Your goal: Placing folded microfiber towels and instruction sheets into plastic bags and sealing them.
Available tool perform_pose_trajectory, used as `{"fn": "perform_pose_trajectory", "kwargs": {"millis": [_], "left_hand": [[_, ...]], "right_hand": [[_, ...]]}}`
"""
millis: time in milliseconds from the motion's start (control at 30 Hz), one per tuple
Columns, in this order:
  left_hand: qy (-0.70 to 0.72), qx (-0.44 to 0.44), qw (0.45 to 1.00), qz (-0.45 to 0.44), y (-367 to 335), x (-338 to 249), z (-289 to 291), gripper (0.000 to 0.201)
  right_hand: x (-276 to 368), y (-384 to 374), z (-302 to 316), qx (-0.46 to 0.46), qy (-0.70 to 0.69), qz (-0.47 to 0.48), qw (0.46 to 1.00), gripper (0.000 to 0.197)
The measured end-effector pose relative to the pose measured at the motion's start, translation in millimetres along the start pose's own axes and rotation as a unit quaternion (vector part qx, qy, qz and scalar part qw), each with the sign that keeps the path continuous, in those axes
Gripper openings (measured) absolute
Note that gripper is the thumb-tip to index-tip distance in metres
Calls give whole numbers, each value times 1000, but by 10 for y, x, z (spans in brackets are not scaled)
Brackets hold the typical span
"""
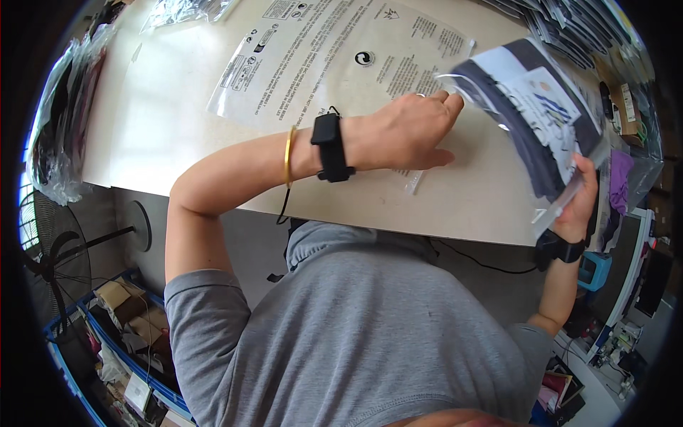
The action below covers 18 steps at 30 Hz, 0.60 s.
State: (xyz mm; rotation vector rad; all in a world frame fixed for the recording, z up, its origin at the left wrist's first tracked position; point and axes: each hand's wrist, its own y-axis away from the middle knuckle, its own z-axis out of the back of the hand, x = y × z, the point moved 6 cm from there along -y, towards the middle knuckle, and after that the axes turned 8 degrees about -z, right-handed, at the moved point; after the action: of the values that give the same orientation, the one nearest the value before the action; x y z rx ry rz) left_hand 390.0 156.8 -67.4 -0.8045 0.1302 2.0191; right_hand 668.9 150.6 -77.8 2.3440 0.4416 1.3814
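A clear plastic bag holding a folded dark navy garment with a white printed card on it is tilted above the right side of the table. My right hand grips this package by its lower right edge, thumb on top. Left of the package, my left hand hovers over the table with its thumb held apart and its fingers bent near the package's left edge; I see nothing in it. Beneath the left hand and beyond it, a large clear plastic bag with printed text lies flat on the tabletop.
The pale table has its front edge against me. Bagged flat packages are piled at the far right, and more bagged goods hang at the left. A fan and a blue-framed bin stand at lower left.
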Motion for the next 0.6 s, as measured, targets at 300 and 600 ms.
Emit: {"fn": "perform_pose_trajectory", "kwargs": {"millis": [300,600], "left_hand": [[-110,34,990,85,-111,256,18,31],[151,55,952,261,97,354,136,14]], "right_hand": [[95,157,736,6,8,-21,1000,48],[-292,35,643,85,42,-152,984,56]]}}
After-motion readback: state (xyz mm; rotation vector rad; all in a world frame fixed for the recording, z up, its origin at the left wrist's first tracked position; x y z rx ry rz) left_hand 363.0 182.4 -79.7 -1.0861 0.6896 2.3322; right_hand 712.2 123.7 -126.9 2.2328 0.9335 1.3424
